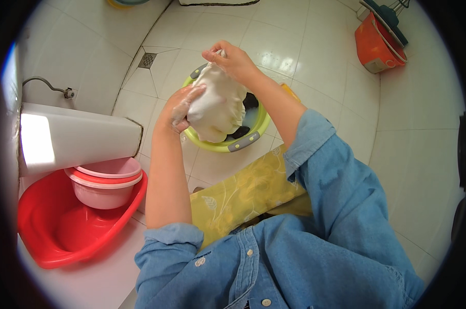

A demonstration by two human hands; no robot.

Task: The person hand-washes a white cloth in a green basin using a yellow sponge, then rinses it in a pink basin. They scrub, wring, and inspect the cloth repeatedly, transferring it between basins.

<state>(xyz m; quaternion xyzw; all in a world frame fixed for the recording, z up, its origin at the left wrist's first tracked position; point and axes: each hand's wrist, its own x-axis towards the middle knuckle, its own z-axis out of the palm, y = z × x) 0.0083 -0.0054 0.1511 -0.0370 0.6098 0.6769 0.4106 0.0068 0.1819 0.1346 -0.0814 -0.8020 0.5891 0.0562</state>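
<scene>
A wet white cloth (217, 104) is stretched between my two hands, above a green plastic basin (211, 146) with grey handle grips. My left hand (181, 110), with suds on it, grips the cloth's left edge. The cloth's top end is pinched in the fingers of my right hand (233, 60). Dark cloth pieces (238, 132) lie in cloudy water in the basin, partly hidden by the white cloth. What kind of item the white cloth is, I cannot tell.
A red plastic tub (82, 228) holding stacked pink basins (103, 193) stands at the left, beside a white pedestal (82, 135). A floor drain (147, 60) is at the upper left. An orange bucket (376, 46) stands at the upper right. An orange object (290, 92) lies by the basin.
</scene>
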